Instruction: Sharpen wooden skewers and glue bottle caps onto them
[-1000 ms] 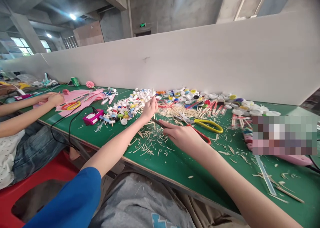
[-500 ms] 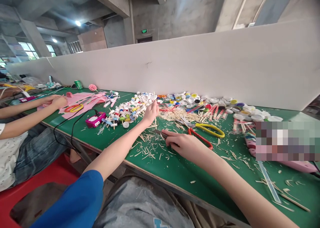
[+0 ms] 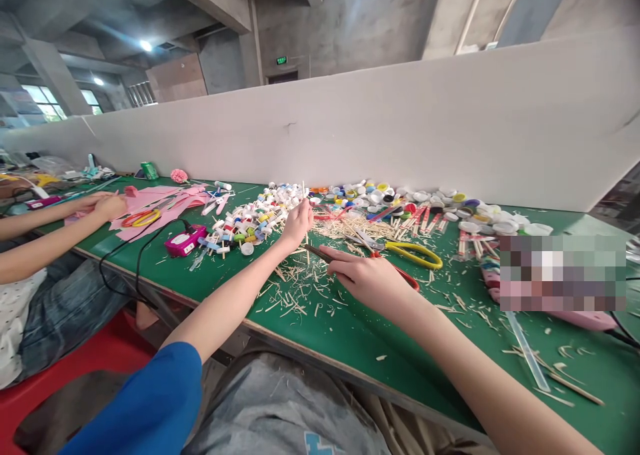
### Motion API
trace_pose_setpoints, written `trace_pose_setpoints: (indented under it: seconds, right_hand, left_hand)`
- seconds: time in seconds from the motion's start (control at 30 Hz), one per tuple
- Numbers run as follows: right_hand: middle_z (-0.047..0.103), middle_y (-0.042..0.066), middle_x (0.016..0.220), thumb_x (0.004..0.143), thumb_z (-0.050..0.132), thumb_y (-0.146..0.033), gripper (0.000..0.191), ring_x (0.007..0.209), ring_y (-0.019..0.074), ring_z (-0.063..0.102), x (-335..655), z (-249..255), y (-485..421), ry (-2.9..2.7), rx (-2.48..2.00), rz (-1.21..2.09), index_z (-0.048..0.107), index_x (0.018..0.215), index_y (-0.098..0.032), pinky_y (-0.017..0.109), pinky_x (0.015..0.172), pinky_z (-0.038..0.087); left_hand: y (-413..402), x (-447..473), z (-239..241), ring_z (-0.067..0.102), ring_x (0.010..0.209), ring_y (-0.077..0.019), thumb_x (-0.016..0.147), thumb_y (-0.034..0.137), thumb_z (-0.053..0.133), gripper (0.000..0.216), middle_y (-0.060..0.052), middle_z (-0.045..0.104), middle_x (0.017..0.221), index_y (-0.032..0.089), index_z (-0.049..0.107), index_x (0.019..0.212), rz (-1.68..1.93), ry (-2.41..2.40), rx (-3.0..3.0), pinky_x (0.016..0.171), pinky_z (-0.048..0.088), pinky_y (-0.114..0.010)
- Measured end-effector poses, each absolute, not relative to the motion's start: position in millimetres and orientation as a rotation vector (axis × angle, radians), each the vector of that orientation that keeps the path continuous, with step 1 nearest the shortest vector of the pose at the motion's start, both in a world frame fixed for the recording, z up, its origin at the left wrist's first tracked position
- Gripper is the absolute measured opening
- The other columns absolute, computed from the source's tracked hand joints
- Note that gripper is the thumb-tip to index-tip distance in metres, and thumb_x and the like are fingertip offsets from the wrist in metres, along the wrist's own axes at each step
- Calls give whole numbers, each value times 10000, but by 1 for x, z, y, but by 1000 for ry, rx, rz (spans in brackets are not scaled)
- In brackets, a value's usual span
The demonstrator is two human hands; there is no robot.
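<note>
My left hand (image 3: 297, 225) is closed round a thin wooden stick (image 3: 303, 190) held upright, its top and lower end showing past the fingers. My right hand (image 3: 363, 275) grips a small knife (image 3: 319, 252), the index finger stretched along its back. The knife's dark tip reaches the stick just below my left fist; whether it cuts in is too small to tell. Pale wood shavings (image 3: 295, 292) lie scattered beneath both hands. Close behind my right hand are scissors (image 3: 413, 254) with yellow and red handles, partly covered by the hand.
Behind my hands lie a heap of bottle caps on sticks (image 3: 245, 225), loose caps (image 3: 480, 215) and a pile of thin sticks (image 3: 350, 227). A magenta power socket (image 3: 186, 242) with a black cable sits left. A co-worker's hands (image 3: 107, 205) handle pink sheets. A white partition (image 3: 350, 135) stands behind.
The knife in my right hand has moved up and left along the stick, closer to my left fist. My left hand keeps its grip. The whole view has shifted slightly.
</note>
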State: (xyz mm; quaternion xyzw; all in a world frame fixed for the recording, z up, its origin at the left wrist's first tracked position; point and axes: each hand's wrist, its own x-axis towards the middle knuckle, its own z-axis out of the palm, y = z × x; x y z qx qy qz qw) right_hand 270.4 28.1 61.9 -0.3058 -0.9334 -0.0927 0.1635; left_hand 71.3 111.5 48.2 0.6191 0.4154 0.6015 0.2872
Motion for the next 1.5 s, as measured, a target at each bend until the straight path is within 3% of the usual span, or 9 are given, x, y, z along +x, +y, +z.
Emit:
trace_pose_setpoints:
  seconds: [0.27,0.8,1.03,1.3,1.5]
  right_hand:
    - [450,25,1495,812,433,-21,381,494,81,593,264,58,26,-2702,-883,-678,695,1006,-218,255,403,331]
    - [421,24,1514,739,449,16,388,604,111,634,265,61,25,-2701,-850,-763,696,953,-193,261,406,314]
    - [393,-7,1535,804,435,-37,327,475,64,555,264,60,29,-2737,-912,-638,707,867,-206,267,387,296]
    - [400,-6,1532,857,443,-75,317,511,77,585,257,61,32,-2756,-927,-523,724,893,-217,270,425,343]
    - [445,-31,1506,888,446,-102,313,647,108,655,255,69,31,-2754,-956,-317,727,853,-235,254,485,400]
  left_hand:
    - [109,73,50,311,418,-93,951,628,282,564,39,316,446,218,303,564,1618,1117,1667,463,292,-261]
    - [114,70,46,331,410,-92,974,584,277,554,37,351,428,217,310,560,1623,1112,1685,473,310,-261]
    - [114,70,46,329,407,-88,965,601,284,575,36,344,424,215,302,540,1638,1104,1663,467,309,-259]
    - [111,71,48,316,401,-85,960,609,301,585,37,313,433,211,294,531,1665,1112,1640,462,301,-266]
    - [115,70,45,311,398,-89,956,615,305,576,43,292,438,216,290,541,1653,1119,1631,453,284,-271]
